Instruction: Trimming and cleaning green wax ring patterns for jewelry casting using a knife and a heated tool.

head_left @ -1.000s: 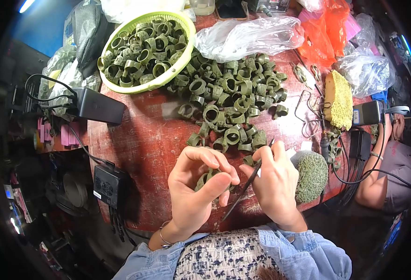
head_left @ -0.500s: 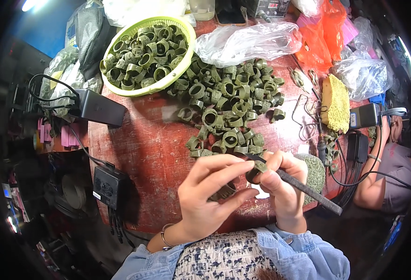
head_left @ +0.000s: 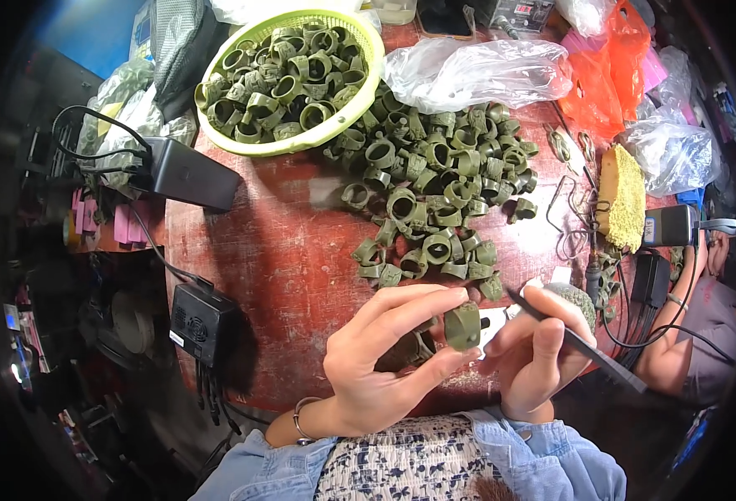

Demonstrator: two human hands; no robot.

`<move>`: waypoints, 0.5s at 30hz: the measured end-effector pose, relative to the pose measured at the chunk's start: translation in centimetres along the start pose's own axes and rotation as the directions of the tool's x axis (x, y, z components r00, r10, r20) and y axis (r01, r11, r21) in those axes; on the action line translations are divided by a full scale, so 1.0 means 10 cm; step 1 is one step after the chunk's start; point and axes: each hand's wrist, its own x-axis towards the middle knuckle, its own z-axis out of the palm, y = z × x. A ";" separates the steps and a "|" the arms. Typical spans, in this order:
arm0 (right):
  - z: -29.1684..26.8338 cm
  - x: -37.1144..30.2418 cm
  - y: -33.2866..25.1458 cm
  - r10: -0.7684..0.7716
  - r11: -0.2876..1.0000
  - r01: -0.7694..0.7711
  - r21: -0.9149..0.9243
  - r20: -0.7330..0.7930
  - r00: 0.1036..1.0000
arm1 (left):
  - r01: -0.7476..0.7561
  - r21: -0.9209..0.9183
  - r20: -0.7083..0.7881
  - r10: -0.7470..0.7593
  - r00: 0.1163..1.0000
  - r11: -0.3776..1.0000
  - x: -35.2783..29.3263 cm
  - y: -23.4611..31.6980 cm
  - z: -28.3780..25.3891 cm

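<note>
Handwork beside a yellow-green basket [head_left: 293, 147] filled with carved olive-green rings, seen remotely. Nearer the wearer than the basket and to its right, the left hand [head_left: 376, 359] pinches one olive-green ring [head_left: 462, 326] between thumb and fingertips; I make out a second ring [head_left: 422, 346] in its curled palm, largely hidden. Farther right of the basket, the right hand [head_left: 535, 359] is closed around a slim dark tool [head_left: 606, 361], file-like, its narrow tip clear of the pinched ring. The hands are close together; whether their fingertips meet I cannot tell. Loose rings [head_left: 468, 163] crowd the red tabletop [head_left: 276, 250] to the basket's right and below it.

Hazards, as I judge them: the ring is gripped near its edges, so an off-centre push from the tool could twist it out of the pinch, to be lost among its likes. Tightening on it might let the palmed ring slide free. The tip lies near the left fingers; a slip past the ring's curved wall could scratch skin or score the carving.
</note>
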 end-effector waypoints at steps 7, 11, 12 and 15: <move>0.04 0.01 0.05 -0.125 0.986 0.122 0.113 0.018 0.992 | 0.095 -0.204 0.047 -0.087 0.995 0.974 0.01 0.01 -0.05; 0.04 0.03 0.08 -0.145 0.973 0.136 0.186 0.036 0.989 | 0.155 -0.196 0.092 -0.139 0.986 0.968 0.02 0.00 -0.05; 0.03 0.03 0.07 -0.137 0.976 0.126 0.180 0.051 0.989 | 0.154 -0.196 0.094 -0.138 0.986 0.968 0.02 0.00 -0.05; 0.02 0.03 0.04 -0.120 0.982 0.110 0.152 0.058 0.991 | 0.135 -0.258 0.087 -0.116 0.989 0.957 0.00 -0.02 -0.03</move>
